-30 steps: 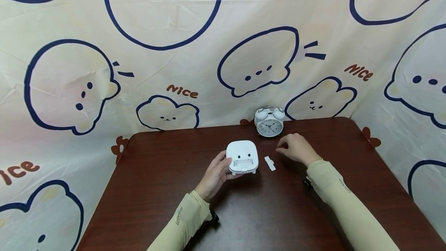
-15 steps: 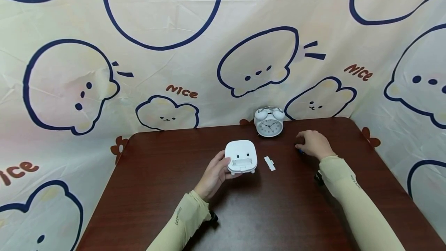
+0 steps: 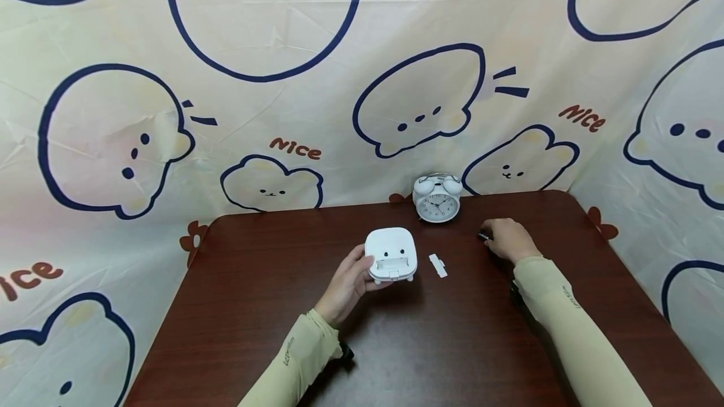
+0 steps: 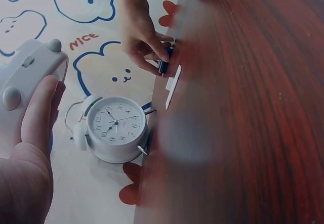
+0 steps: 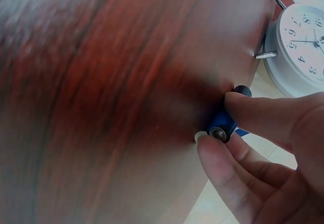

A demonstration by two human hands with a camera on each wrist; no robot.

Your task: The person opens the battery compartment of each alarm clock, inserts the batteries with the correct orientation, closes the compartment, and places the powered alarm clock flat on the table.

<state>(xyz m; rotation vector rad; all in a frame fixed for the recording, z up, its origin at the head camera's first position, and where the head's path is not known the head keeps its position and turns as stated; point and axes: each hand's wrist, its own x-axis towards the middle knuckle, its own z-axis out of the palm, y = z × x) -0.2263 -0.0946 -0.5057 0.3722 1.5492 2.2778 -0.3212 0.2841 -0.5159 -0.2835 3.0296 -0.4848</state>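
My left hand [image 3: 346, 282] grips a white rounded-square device [image 3: 391, 245], with two dark dots and an open recess on the face toward me. Small round feet on its edge show in the left wrist view. Off to the right, my right hand [image 3: 511, 240] is low over the table. Its thumb and fingers pinch a dark blue battery [image 5: 221, 123], whose metal end is visible in the right wrist view. A second dark round end [image 5: 243, 90] shows beyond the thumb; whether it belongs to another battery I cannot tell. Between the hands lies a thin white cover [image 3: 438, 265].
A white twin-bell alarm clock [image 3: 438, 198] stands at the back of the brown wooden table [image 3: 271, 269]. Behind the table hangs a pale cloth [image 3: 317, 105] printed with cartoon faces.
From beside the white cover, my right hand has moved to the right and its fingers now pinch the battery. The left hand and its device have hardly moved.
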